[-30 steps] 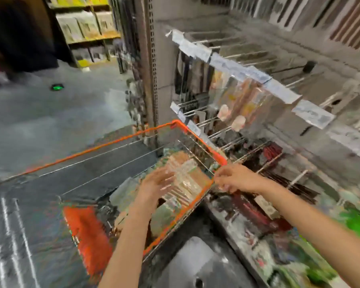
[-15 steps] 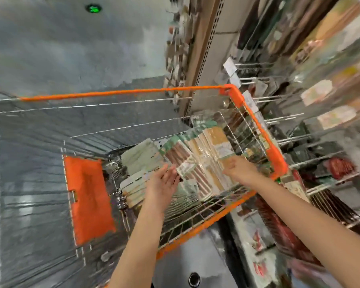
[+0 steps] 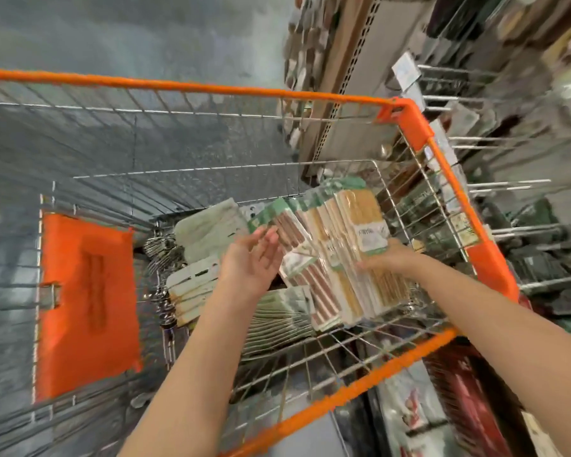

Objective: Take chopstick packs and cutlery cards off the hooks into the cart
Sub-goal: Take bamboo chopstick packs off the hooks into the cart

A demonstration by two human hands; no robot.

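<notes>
Clear-wrapped chopstick packs point(image 3: 340, 255), a fanned bundle with green headers and tan or reddish sticks inside, sit at centre frame, low within the cart point(image 3: 419, 127) and leaning toward its right wire wall. The right hand point(image 3: 388, 262) grips the bundle from the right edge, fingers tucked under and partly hidden by the packs, while the left hand point(image 3: 251, 258) is spread with straight fingers, fingertips touching the left edge of the fan near the green headers. Just left of the bundle, pale cutlery cards point(image 3: 195, 285) lie stacked on the cart floor, metal cutlery point(image 3: 164, 255) showing beside them, and another flat stack of packs point(image 3: 277, 321) lies beneath the hands. The step looks like laying this bundle down. To do it well, the left hand should square the splayed packs against the right hand's grip so none slips through the wire mesh, then both lower them flat onto the stack below rather than dropping them on edge. The slick wrap may let the outer packs slide apart. An orange child-seat flap point(image 3: 86, 305) fills the lower left, and bare display hooks point(image 3: 482, 140) jut from the shelving at upper right.
</notes>
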